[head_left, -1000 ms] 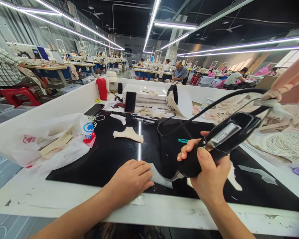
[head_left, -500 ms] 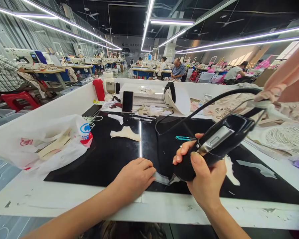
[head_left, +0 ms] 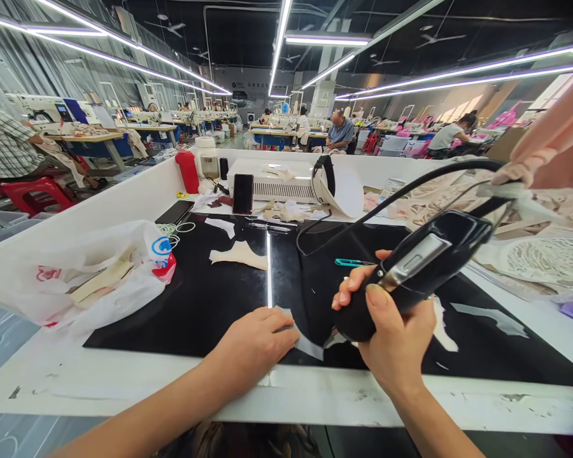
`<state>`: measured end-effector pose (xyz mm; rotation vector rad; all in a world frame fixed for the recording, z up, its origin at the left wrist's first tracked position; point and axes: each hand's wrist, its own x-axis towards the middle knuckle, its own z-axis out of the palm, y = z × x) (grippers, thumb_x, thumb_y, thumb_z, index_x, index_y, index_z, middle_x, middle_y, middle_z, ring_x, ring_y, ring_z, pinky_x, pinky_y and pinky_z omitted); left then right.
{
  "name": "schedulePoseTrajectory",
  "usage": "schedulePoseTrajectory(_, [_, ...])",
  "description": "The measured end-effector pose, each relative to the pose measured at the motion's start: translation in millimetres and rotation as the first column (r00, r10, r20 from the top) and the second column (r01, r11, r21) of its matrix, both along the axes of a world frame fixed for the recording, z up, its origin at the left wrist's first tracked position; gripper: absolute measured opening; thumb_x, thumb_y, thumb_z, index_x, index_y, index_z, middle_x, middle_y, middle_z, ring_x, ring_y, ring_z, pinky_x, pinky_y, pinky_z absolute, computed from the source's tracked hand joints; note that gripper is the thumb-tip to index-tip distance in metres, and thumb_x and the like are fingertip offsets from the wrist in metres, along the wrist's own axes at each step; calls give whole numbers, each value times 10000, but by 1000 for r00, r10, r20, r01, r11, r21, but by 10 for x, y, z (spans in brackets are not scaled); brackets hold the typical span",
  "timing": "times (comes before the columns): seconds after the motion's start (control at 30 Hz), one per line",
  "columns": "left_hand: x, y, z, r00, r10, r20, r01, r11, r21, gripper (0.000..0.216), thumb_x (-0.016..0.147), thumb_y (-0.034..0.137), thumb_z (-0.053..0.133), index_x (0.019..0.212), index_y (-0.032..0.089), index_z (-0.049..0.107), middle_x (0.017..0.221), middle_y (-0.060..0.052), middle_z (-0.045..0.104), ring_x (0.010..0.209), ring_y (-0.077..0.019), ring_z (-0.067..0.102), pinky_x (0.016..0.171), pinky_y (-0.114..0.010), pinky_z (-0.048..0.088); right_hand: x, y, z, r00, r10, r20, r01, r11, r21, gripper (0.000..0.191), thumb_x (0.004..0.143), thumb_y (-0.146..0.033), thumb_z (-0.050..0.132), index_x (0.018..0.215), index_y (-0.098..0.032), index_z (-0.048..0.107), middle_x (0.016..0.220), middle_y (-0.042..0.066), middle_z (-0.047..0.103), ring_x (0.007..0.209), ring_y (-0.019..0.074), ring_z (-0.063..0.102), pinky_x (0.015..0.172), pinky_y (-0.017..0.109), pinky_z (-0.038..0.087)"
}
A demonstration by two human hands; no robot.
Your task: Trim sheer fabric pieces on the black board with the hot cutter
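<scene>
My right hand (head_left: 397, 334) is wrapped around a black corded handheld electric cutter (head_left: 451, 245), with a silver plate on its body. Its metal tip (head_left: 333, 337) points down and left, close to the mat. My left hand (head_left: 255, 343) lies low on the black mat (head_left: 195, 305), fingers curled and pressed onto a translucent whitish strip (head_left: 309, 346). One end of the strip shows above the fingers, the other reaches toward the cutter's tip. Part of the strip is hidden beneath the fingers. Whether tip and strip touch, I cannot tell.
Beyond my left hand lies a cream cut piece (head_left: 239, 256). A teal cutter knife (head_left: 353, 262) and pale scraps (head_left: 489, 318) are on the mat. A plastic bag (head_left: 95, 273) stands left, a phone (head_left: 243, 194) at the back. The black cable (head_left: 372, 213) arches overhead right. Coworkers sit farther off.
My left hand has shifted slightly left and down, and the strip has turned, showing more of its length. The cutter is slightly farther right, its tip now apart from or beside the strip's end.
</scene>
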<state>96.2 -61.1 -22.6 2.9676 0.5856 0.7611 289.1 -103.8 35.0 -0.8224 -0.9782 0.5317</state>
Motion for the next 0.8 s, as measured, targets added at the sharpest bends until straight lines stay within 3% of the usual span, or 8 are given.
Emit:
schedulePoseTrajectory(0.3, [0, 3, 5, 1000, -5, -11, 5, 1000, -9, 120, 1021, 160, 597, 1082, 189, 697, 1142, -49, 721, 1045, -174, 687, 963, -316, 561, -56, 102, -5, 1000, 9, -16, -9, 1000, 6, 408, 880, -356, 791, 1213, -291, 564, 816, -47, 648, 609, 146, 616, 561, 311, 554])
schedulePoseTrajectory(0.8, [-38, 1, -13, 999, -19, -46, 18, 999, -40, 150, 1029, 159, 582, 1111, 211, 696, 1208, -44, 719, 1120, -198, 677, 1016, -388, 544, -54, -39, -36, 999, 37, 3, -37, 999, -13, 406, 876, -374, 793, 1207, -293, 570, 816, -46, 648, 605, 146, 624, 556, 314, 543])
